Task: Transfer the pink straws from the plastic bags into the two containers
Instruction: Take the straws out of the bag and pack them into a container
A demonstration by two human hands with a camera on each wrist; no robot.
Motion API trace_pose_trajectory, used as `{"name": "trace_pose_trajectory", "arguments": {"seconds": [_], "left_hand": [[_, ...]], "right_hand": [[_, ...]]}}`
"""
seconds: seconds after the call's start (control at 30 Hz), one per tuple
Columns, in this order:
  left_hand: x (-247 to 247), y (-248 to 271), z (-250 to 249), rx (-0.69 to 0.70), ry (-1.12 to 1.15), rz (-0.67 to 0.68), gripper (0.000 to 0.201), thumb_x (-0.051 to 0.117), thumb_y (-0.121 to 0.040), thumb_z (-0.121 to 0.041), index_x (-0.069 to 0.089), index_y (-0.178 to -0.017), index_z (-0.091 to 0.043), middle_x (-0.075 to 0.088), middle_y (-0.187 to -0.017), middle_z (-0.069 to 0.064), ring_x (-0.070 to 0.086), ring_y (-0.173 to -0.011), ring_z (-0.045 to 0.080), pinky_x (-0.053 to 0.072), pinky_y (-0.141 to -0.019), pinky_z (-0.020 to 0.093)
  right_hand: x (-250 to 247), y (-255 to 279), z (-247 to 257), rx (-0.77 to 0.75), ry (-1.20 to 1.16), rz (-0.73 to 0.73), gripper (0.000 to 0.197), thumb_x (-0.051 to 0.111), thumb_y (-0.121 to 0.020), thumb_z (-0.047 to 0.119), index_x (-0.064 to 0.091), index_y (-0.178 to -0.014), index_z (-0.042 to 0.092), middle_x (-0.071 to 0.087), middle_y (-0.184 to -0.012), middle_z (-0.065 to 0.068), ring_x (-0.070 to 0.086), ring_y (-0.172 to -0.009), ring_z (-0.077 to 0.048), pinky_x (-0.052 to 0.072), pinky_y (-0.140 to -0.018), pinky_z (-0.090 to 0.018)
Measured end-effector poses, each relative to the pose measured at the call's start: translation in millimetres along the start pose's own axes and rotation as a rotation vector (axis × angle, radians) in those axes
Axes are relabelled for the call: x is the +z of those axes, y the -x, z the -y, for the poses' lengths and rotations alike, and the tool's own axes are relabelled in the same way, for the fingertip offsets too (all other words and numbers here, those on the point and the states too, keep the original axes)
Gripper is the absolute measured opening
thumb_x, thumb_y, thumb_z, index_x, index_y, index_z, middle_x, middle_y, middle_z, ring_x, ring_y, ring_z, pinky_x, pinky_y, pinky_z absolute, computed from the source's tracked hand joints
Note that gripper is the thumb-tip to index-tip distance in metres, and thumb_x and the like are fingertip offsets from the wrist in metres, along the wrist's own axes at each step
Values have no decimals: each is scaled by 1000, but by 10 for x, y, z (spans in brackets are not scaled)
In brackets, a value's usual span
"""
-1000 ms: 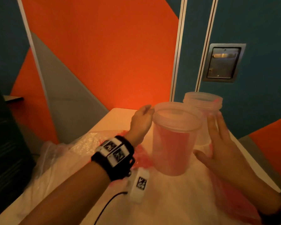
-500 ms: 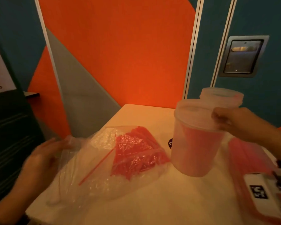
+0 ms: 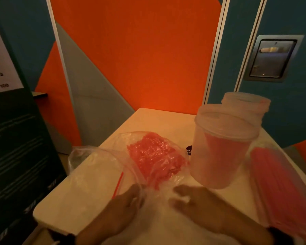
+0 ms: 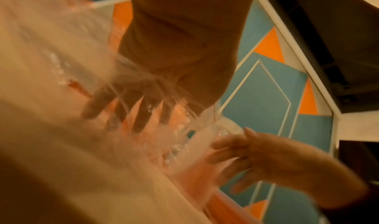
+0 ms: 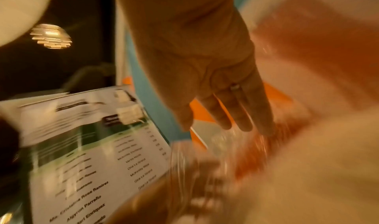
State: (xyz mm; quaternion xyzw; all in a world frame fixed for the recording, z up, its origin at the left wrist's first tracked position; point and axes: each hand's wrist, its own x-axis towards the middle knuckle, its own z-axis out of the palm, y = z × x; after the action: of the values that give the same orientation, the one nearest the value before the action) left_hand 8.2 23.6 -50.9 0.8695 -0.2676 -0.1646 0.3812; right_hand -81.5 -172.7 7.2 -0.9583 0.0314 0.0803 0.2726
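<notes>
— Where am I sitting?

— It looks like a café or lounge corner. My small table (image 3: 157, 121) is pushed against a wall (image 3: 140, 50) painted in orange, teal and grey shapes.

— What else says so?

— A standing board (image 5: 98, 154) beside me lists names and numbers, a slatted lamp (image 5: 50, 36) glows overhead, and bags of straws (image 3: 154, 154) wait by two plastic tubs (image 3: 221, 149).

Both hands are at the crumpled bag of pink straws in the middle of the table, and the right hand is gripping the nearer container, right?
Not quite. The head view shows the right hand at the crumpled bag, beside the left hand; nothing grips the nearer container.
</notes>
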Motion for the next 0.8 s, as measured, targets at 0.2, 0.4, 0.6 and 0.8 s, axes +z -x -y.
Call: {"name": "trace_pose_trajectory", "arguments": {"seconds": [0.2, 0.4, 0.6, 0.8], "left_hand": [[493, 79, -234, 136, 327, -135, 66, 67, -75, -55, 35, -123, -24, 54, -113, -15, 51, -83, -26, 35, -68, -6], [375, -75, -611, 183, 150, 1, 52, 35, -96, 4, 36, -124, -40, 55, -109, -24, 51, -95, -8, 39, -65, -4], [-81, -414, -431, 48, -465, -353, 38, 45, -89, -6, 64, -115, -27, 62, -122, -5, 55, -114, 13, 46, -94, 25], [45, -567, -288, -31, -701, -59, 39, 47, -93, -12, 51, -131, -21, 51, -133, 4, 47, -122, 23, 42, -95, 31]], "right_hand": [[353, -361, -23, -176, -574, 306, 42, 51, -95, 27, 38, -136, 24, 52, -126, 10, 48, -114, 0, 41, -96, -13], [-31, -556, -130, 53, -363, -127, 24, 43, -98, 13, 60, -114, 11, 58, -83, -2, 54, -66, -16, 52, -65, -31], [-330, -450, -272, 127, 254, -232, 32, 33, -100, 22, 49, -126, 11, 61, -117, -13, 57, -93, -23, 36, -69, -25], [-215, -159, -34, 98, 410, -430, 50, 60, -84, 42, 41, -124, 17, 51, -115, -3, 53, -102, -23, 39, -72, -27]]}}
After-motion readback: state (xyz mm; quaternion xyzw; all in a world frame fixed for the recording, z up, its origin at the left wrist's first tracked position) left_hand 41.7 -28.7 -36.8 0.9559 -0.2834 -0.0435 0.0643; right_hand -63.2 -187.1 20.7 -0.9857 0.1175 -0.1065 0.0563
